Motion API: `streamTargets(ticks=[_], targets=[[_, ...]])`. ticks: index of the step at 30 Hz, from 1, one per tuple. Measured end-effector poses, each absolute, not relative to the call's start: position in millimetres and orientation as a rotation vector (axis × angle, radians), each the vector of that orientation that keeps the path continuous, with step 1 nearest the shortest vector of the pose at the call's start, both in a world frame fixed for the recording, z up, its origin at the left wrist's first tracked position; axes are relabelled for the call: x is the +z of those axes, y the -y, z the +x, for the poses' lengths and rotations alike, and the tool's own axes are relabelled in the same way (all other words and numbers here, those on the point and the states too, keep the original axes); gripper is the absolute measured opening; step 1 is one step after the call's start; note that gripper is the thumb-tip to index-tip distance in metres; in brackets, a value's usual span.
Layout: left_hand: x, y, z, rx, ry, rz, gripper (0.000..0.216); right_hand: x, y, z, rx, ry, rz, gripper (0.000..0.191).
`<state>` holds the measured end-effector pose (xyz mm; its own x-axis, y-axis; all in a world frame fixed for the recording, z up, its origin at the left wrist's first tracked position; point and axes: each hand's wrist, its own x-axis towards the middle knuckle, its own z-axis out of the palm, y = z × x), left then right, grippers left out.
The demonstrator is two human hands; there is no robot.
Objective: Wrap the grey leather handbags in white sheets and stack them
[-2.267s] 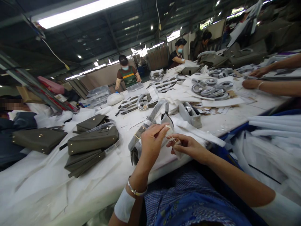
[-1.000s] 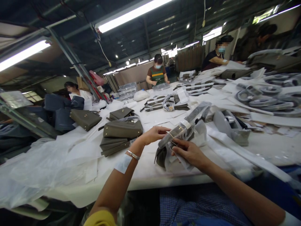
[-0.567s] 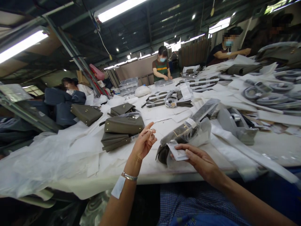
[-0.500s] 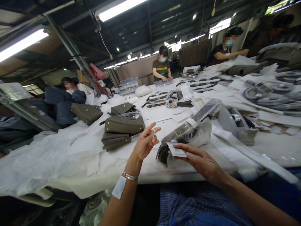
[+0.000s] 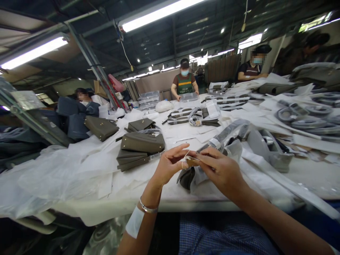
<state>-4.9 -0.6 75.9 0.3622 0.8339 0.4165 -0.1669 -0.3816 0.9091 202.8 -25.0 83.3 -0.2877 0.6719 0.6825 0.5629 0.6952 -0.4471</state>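
Observation:
My left hand [image 5: 170, 164] and my right hand [image 5: 220, 169] meet fingertip to fingertip above the table's near edge. Between them they pinch a small white paper tag [image 5: 189, 157] with a thin string. Just beyond and under the hands lies a plastic-wrapped strap [image 5: 225, 136], with its dark olive end [image 5: 186, 178] hanging by the right hand. A stack of olive bags [image 5: 142, 147] rests on white cloth to the left of my left hand. A bracelet circles my left wrist.
The long white table [image 5: 164, 194] carries wrapped straps, coiled grey straps [image 5: 288, 115] and white paper sheets. Olive and dark blue bags [image 5: 79, 122] lie at the left. Several people work along the far side and at the left. Loose white cloth [image 5: 53, 177] covers the left end.
The right hand lifted the tag from beside the strap and met the left hand, which had held a thin string aloft. Both hands now pinch together at the tag.

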Motion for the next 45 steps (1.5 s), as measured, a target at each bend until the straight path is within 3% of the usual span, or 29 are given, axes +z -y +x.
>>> streamTargets(ticks=[4,11,17,22,25,28,34,37,41,45], targets=[[97.9,20.0,3.2,1.244,-0.839,2.109,0.052,84.3,16.5,202.7,0.172,2.024,-0.92,0.027],[98.8,37.7,7.0,1.193,-1.015,2.694,0.06,93.3,18.9,212.5,0.595,2.039,-0.776,0.021],[90.9,48.6,13.3,1.04,-1.133,2.762,0.064,99.1,29.4,210.3,0.846,1.945,-0.892,0.031],[85.5,48.3,15.8,1.352,-1.186,2.395,0.068,87.6,32.0,205.1,1.135,1.531,-0.842,0.027],[74.0,49.6,12.4,1.574,-1.295,1.912,0.072,79.9,33.7,206.5,0.966,1.537,-0.832,0.022],[57.4,55.8,3.7,1.728,-1.354,1.588,0.062,71.1,32.4,210.3,0.664,1.714,-0.779,0.015],[16.8,89.1,-11.9,1.996,-1.575,1.276,0.05,54.2,21.3,216.3,0.342,1.914,-0.75,0.026],[-6.6,109.5,8.1,1.982,-1.701,1.56,0.039,51.3,16.9,216.0,0.325,1.954,-0.775,0.028],[-21.7,114.7,48.3,1.628,-1.244,2.431,0.041,53.0,15.9,217.0,0.361,1.952,-0.781,0.03],[-20.8,99.2,47.8,1.382,-1.154,2.394,0.037,52.7,20.7,236.9,0.384,1.966,-0.737,0.031]])
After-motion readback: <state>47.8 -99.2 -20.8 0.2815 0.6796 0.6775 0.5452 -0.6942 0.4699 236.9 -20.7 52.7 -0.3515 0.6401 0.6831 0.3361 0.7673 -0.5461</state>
